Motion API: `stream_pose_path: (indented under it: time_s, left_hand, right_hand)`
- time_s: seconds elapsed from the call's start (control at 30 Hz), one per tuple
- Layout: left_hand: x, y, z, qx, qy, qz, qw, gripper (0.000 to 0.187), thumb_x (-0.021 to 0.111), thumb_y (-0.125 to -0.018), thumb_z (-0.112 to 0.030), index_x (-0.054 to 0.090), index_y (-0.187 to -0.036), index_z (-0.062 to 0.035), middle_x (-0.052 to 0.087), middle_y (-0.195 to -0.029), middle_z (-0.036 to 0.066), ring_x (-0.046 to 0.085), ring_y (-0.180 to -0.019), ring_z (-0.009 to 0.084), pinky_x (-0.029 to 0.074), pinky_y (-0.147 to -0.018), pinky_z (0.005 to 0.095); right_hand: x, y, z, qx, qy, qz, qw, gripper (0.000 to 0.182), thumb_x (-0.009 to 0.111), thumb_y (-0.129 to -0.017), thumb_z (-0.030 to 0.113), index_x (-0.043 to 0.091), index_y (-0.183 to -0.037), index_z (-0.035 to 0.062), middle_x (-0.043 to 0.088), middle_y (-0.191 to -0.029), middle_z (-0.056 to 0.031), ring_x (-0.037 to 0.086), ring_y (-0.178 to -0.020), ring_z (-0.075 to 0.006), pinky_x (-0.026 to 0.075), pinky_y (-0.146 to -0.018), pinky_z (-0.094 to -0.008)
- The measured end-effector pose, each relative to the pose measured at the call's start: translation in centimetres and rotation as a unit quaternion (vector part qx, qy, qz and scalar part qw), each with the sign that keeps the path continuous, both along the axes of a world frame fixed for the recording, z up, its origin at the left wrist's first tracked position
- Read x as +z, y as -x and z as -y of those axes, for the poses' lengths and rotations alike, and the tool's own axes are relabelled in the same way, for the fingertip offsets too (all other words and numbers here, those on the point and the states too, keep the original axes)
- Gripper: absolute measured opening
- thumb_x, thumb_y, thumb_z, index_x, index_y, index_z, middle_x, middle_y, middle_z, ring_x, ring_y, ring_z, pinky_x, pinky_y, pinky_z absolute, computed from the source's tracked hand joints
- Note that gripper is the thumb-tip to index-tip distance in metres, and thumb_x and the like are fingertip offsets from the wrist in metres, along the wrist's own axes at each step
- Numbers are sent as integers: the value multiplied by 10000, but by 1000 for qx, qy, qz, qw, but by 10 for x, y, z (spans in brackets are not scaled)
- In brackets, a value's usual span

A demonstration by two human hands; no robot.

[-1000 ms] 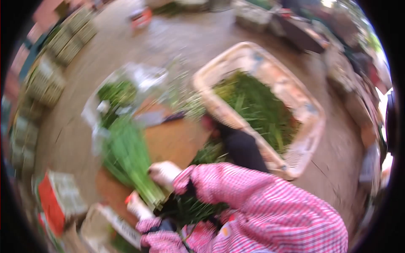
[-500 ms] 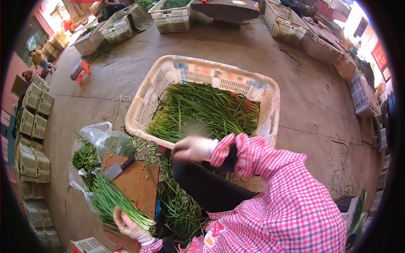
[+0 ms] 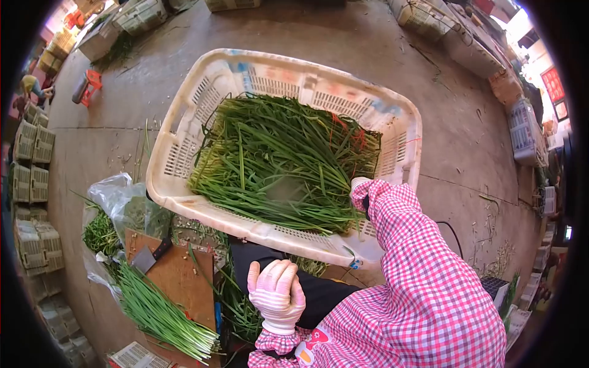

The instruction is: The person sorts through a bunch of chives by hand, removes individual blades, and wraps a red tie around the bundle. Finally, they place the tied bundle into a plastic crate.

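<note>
My left hand [image 3: 276, 297]: now off the stalk bundle [image 3: 162, 311], which lies on the board [image 3: 184, 273]; fingers [image 3: 284, 277] half-curled, empty. My right hand [image 3: 360, 186]: newly at greens [image 3: 282, 165] inside the crate [image 3: 288, 64], grip hidden, cannot tell; handling shifts crateward.

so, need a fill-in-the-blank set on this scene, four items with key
1. The left hand wears a striped ____.
2. The right hand reaches into the plastic crate, while the left is ____ (inside/outside) it.
3. The cleaver lies on a brown cutting ____.
4. The bundle of chive-like stalks beside the cleaver has green leaves and ____ stem ends.

Missing words: glove; outside; board; white
</note>
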State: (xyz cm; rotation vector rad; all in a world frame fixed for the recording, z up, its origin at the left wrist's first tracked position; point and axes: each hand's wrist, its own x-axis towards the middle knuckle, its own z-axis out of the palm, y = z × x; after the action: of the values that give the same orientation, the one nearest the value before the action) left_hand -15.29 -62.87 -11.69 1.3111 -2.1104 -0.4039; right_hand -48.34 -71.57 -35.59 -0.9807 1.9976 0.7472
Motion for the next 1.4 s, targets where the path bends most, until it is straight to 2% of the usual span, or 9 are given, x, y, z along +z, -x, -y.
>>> stream_pose_path:
  time_s: [0.2,0.33,0.43,0.53,0.63,0.73,0.87,1.03,1.4]
  left_hand:
    - [-2,3,5,8,-10,0,1000,149,586,-719,-44,622,-846,-114,645,-872,27,624,-840,205,355,-970,439]
    - [-4,1,3,-2,-12,2,1000,142,584,-724,-48,621,-848,-108,642,-871,30,625,-838,209,356,-970,442]
    - [-4,1,2,3,3,-3,1000,142,578,-733,-42,623,-853,-103,638,-878,34,625,-836,214,361,-968,457]
    - [-4,2,1,3,7,-6,1000,140,580,-734,-41,622,-854,-100,638,-878,34,624,-833,214,365,-964,467]
    - [-5,3,-1,5,13,-7,1000,137,581,-735,-43,622,-854,-97,639,-874,33,624,-831,213,369,-960,470]
    - [-7,2,-1,7,18,-9,1000,143,579,-734,-42,621,-858,-99,639,-874,33,624,-831,211,369,-961,464]
    - [-7,2,-1,8,17,-12,1000,156,578,-729,-38,615,-865,-105,637,-870,30,624,-831,208,366,-963,455]
    - [-5,2,1,2,2,-13,1000,148,569,-731,-39,610,-858,-104,636,-872,29,623,-829,212,353,-969,464]
    - [-7,-1,3,-8,-10,-3,1000,117,565,-741,-82,605,-847,-108,632,-872,27,622,-823,215,347,-970,456]
  right_hand:
    - [-2,-5,-2,-27,-12,16,999,538,624,-821,377,513,-1242,61,506,-1295,-128,483,-1193,-295,413,-965,-409]
    - [20,7,17,152,11,25,988,476,611,-820,349,569,-1200,64,606,-1160,-125,572,-1064,-299,454,-905,-407]
    - [97,21,36,-36,162,204,965,339,611,-828,202,610,-1120,31,679,-938,-112,656,-849,-249,519,-761,-356]
    - [159,31,51,-282,198,491,800,263,606,-826,79,603,-1076,-3,678,-894,-118,673,-743,-188,548,-637,-298]
    - [186,11,47,-307,193,530,767,211,609,-837,97,591,-1017,-11,672,-813,-112,670,-669,-196,558,-564,-333]
    - [127,-10,22,-240,192,420,854,218,621,-809,89,602,-1011,9,668,-782,-104,663,-648,-189,548,-546,-320]
    - [-14,-16,-27,175,19,83,981,514,740,-702,310,585,-1086,5,658,-933,-183,644,-900,-257,524,-746,-388]
    - [32,-65,-42,123,-26,42,991,958,745,-649,450,300,-1347,-34,411,-1349,-217,432,-1228,-335,380,-1001,-413]
    - [8,-75,-51,64,-23,40,997,973,750,-643,428,256,-1366,5,393,-1346,-204,418,-1240,-324,360,-1016,-446]
